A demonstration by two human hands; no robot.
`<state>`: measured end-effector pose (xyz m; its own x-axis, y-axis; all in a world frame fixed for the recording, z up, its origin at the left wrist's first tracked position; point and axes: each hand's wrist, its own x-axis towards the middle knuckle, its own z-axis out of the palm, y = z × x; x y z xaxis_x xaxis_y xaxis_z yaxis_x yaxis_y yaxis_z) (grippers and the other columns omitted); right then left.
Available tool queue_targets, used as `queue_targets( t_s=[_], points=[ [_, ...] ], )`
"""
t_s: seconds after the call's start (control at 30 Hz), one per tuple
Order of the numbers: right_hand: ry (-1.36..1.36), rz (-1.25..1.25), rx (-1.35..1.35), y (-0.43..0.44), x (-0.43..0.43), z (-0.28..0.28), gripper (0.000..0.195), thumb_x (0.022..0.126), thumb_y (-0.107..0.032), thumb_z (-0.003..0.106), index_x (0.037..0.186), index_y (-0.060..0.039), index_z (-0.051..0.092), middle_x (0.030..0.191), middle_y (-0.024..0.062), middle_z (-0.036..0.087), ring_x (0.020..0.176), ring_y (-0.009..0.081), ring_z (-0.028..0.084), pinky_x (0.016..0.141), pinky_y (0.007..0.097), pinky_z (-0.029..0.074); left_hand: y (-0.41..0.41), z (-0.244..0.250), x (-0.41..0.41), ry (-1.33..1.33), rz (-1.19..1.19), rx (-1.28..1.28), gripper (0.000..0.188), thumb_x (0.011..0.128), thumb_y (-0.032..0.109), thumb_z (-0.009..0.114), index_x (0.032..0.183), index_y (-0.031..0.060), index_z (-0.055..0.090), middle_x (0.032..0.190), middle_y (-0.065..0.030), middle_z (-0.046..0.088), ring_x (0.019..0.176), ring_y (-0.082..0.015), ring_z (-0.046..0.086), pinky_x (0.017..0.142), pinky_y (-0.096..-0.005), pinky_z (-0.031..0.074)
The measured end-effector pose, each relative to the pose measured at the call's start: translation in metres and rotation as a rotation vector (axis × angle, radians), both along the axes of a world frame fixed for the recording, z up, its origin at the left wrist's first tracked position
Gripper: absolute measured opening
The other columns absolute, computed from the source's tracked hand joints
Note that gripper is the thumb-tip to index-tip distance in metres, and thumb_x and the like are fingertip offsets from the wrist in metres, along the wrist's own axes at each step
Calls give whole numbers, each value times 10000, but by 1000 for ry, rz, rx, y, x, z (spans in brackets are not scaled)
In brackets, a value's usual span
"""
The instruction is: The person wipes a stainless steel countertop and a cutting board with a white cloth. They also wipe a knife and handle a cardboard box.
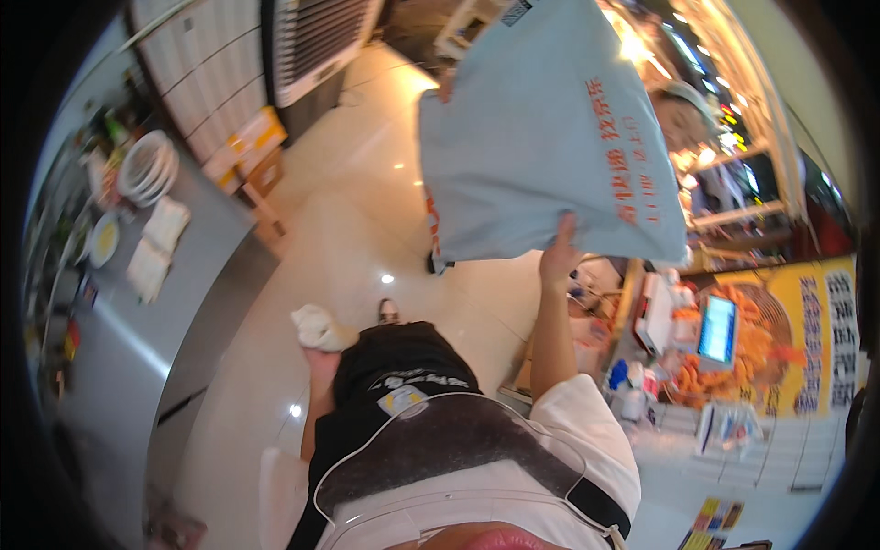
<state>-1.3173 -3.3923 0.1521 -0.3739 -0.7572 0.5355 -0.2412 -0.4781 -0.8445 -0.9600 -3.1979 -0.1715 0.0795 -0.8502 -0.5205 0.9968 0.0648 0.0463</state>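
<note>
A large light blue plastic courier bag (522, 151) with orange writing fills the upper middle of the head view. My right hand (560, 254) grips its lower edge, with one finger on the face towards me; the other fingers are hidden. Fingers (445, 88) at the bag's left edge appear to be those of another person, who stands behind the bag in a light cap (687, 96). Low at my left side, my left hand (324, 356) is closed on a crumpled white cloth (322, 328). A black apron (405, 357) covers my front.
A metal counter (199, 275) curves along the left, bearing stacked white bowls (148, 168) and folded cloths (158, 234). Cardboard boxes (265, 172) stand on the tiled floor beyond it. At the right are a lit screen (717, 328) and a yellow food poster (790, 330).
</note>
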Motion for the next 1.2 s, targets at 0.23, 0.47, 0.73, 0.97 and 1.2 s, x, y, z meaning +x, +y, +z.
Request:
queue_targets(
  t_s=[0.23, 0.47, 0.73, 0.97, 1.2],
  points=[
    [724, 141, -17, 8, 247, -46, 905, 610, -152, 795, 1412, -34, 391, 1417, 262, 382, 1230, 431, 441, 948, 446, 463, 11, 24, 26, -184, 8, 58, 314, 949, 329, 471, 1142, 103, 575, 1091, -64, 637, 1007, -235, 624, 897, -424, 514],
    [791, 116, 70, -21, 287, -81, 918, 640, -235, 818, 1426, -73, 372, 1440, 279, 313, 1279, 451, 354, 1013, 503, 380, 28, 46, 41, -300, 89, 5, 250, 953, 311, 478, 1091, 113, 542, 1006, -43, 609, 965, -216, 616, 849, -387, 518],
    [833, 760, 132, 33, 271, -182, 621, 813, -220, 698, 1375, -80, 474, 1367, 244, 470, 1213, 406, 486, 993, 459, 424, 61, 46, 48, -516, 242, -11, 188, 956, 311, 487, 992, 160, 592, 870, 12, 624, 797, -147, 627, 740, -351, 533],
    [1382, 1372, 486, 85, 184, -296, 498, 855, -198, 628, 1299, -10, 503, 1274, 247, 537, 1154, 409, 528, 974, 454, 446, 74, 72, 27, -69, 558, 348, 307, 940, 354, 494, 1045, 96, 622, 993, -37, 667, 906, -181, 635, 820, -388, 517],
    [1571, 1670, 332, 98, 248, -306, 455, 861, -224, 623, 1246, 3, 536, 1217, 252, 562, 1118, 401, 553, 949, 448, 457, 181, 36, -22, 84, 1087, 110, 333, 922, 398, 513, 1035, 116, 649, 1000, -60, 669, 922, -193, 626, 863, -377, 504]
  ],
)
